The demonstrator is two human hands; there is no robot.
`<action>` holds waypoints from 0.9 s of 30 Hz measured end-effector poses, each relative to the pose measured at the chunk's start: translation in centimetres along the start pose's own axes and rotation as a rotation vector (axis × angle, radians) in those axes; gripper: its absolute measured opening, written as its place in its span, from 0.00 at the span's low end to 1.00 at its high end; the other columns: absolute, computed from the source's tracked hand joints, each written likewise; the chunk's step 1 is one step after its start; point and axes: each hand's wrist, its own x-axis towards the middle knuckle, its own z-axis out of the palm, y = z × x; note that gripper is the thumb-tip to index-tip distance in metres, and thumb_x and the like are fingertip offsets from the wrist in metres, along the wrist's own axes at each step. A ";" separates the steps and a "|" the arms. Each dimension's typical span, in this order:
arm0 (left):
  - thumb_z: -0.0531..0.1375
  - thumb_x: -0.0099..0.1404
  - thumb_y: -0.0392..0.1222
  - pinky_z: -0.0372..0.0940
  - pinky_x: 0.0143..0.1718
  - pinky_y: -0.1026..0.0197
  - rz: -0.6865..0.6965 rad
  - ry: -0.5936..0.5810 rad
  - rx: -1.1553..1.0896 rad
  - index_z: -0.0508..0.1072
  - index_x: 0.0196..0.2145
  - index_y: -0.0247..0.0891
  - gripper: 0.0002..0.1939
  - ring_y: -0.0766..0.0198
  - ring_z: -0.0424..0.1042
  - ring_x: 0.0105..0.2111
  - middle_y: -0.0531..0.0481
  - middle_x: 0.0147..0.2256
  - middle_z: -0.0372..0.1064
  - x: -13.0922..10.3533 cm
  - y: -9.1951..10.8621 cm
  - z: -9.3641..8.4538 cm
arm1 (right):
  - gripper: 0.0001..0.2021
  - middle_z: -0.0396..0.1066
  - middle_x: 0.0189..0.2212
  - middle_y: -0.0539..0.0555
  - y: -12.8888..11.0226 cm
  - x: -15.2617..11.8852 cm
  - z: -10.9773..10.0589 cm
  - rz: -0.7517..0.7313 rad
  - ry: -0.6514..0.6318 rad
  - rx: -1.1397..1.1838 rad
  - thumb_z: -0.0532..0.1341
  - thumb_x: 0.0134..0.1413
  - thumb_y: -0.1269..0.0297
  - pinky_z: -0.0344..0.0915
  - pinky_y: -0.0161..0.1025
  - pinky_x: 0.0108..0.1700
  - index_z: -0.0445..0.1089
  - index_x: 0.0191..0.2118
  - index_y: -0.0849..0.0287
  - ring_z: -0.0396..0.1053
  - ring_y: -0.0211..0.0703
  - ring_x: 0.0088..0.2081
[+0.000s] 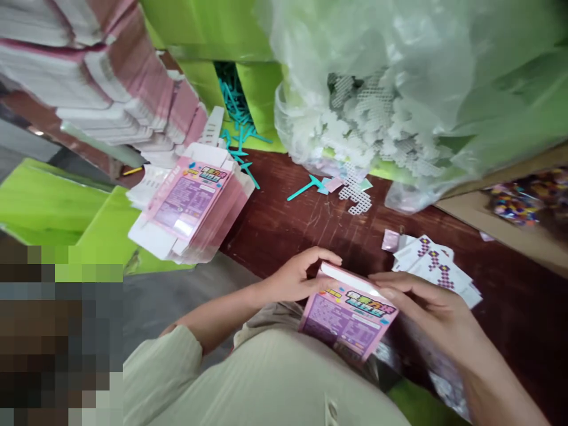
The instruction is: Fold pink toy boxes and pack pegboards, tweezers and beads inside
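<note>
A pink and purple printed box (pixel 348 313) is held upright close to my body, its white-edged top end facing away from me. My left hand (pixel 299 275) grips its left upper corner, thumb on the printed face and fingers curled over the far side. On the right, my right hand (pixel 428 307) pinches the opposite upper corner. Whatever lies inside the box is hidden. Just beyond my right hand, several white cards (pixel 437 269) with pixel patterns lie fanned on the dark table (pixel 275 219), beside a small pink packet (pixel 390 240).
A stack of flat pink boxes (pixel 190 201) sits at the left, with taller carton piles (pixel 133 77) behind. Teal sticks (pixel 237 112) spill from a green bin. A clear bag holds white grid pieces (pixel 377 118). Colourful packets (pixel 517 198) fill a carton at the right.
</note>
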 end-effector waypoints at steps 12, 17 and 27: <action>0.69 0.69 0.49 0.73 0.44 0.61 -0.133 0.323 -0.232 0.83 0.41 0.38 0.11 0.61 0.80 0.42 0.44 0.42 0.83 -1.5 -0.4 -2.9 | 0.20 0.81 0.54 0.52 -2.9 4.6 1.3 -0.404 -0.187 -0.446 0.63 0.71 0.56 0.81 0.39 0.49 0.74 0.65 0.44 0.83 0.46 0.45; 0.71 0.67 0.47 0.75 0.47 0.58 0.008 0.236 -0.116 0.83 0.44 0.38 0.12 0.57 0.81 0.49 0.41 0.51 0.81 -1.5 -0.6 -2.9 | 0.23 0.80 0.55 0.51 -1.5 3.6 1.5 -0.344 -0.170 -0.384 0.65 0.70 0.59 0.81 0.40 0.53 0.70 0.68 0.39 0.82 0.46 0.49; 0.68 0.71 0.45 0.75 0.51 0.56 0.125 0.555 0.062 0.81 0.42 0.39 0.07 0.59 0.81 0.49 0.43 0.47 0.82 -2.2 -0.8 -5.0 | 0.28 0.56 0.75 0.51 -0.1 11.8 0.4 -0.437 -0.305 -0.495 0.57 0.73 0.62 0.70 0.55 0.69 0.59 0.74 0.39 0.64 0.55 0.71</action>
